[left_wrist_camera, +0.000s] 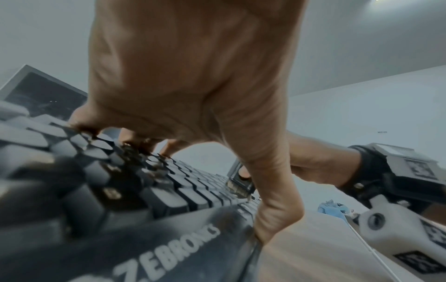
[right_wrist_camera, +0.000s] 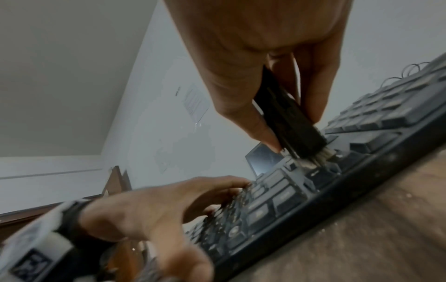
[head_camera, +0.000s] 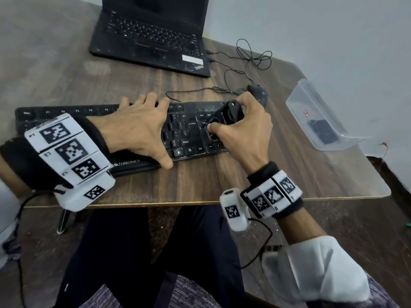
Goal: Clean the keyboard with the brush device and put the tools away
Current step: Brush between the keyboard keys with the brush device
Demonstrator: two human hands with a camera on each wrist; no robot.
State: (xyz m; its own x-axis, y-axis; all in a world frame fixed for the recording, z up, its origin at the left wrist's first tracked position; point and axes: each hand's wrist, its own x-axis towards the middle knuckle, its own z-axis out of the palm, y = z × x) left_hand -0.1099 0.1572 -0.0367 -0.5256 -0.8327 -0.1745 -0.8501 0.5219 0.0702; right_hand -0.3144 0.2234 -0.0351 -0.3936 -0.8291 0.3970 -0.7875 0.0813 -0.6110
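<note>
The right hand (head_camera: 244, 132) curls round the brush (head_camera: 224, 116), thumb on one side and fingers wrapped over the other, gripping it firmly. The brush is a stubby black device with a rounded body; its pale bristles (right_wrist_camera: 311, 160) point down and touch the keys near the arrow cluster, at the right part of the keyboard (head_camera: 186, 132). In the right wrist view the bristle tuft is short and splayed against the keys.

The left hand (head_camera: 138, 130) lies spread over the middle of the keyboard, fingers straight and fanned, fingertips (left_wrist_camera: 135, 141) pressing on the keys and the thumb (left_wrist_camera: 272, 215) hooked against the front edge. It holds nothing.

The keyboard is black, full-size and dusty, with white legends and "ZEBRONICS" printed on its front lip. It lies flat near the front edge of the wooden table (head_camera: 200, 185).

Behind it stands an open black laptop (head_camera: 151, 34). A black mouse (head_camera: 259, 93) sits just behind the right hand, its cable (head_camera: 251, 56) looped on the table. A clear plastic box (head_camera: 320, 116) with something dark inside rests well apart at the right.
</note>
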